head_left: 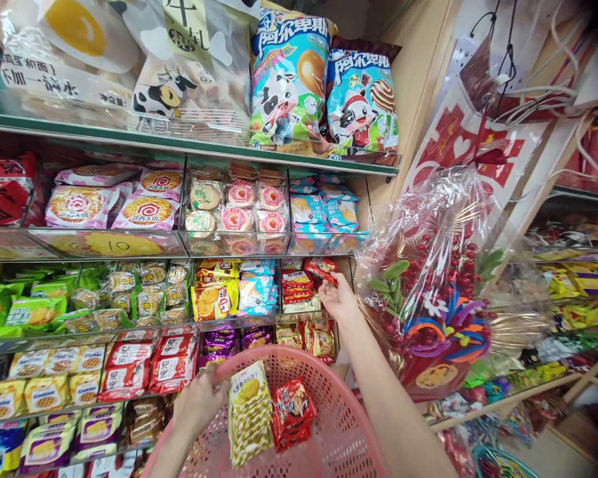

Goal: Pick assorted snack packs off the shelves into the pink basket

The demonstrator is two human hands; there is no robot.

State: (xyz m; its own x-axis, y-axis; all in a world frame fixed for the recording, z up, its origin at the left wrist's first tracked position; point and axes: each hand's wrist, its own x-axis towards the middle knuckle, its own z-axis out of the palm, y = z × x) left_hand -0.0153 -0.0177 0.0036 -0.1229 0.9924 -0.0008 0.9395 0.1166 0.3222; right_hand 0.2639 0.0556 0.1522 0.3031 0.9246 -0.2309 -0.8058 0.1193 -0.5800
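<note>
My left hand (199, 398) grips the rim of a pink plastic basket (339, 425) low in the middle. Inside the basket lie yellow cracker packets (249, 411) and red snack packets (293, 411). My right hand (336, 297) reaches up into a clear shelf bin and its fingers close on a red snack packet (321, 267) from a stack of red packets (297, 284).
Shelves of clear bins (234, 232) hold several kinds of wrapped snacks. Large candy bags (289, 79) stand on the top shelf (179, 143). A cellophane-wrapped bouquet with red berries (428, 285) leans at the right, by a wooden shelf post (418, 99).
</note>
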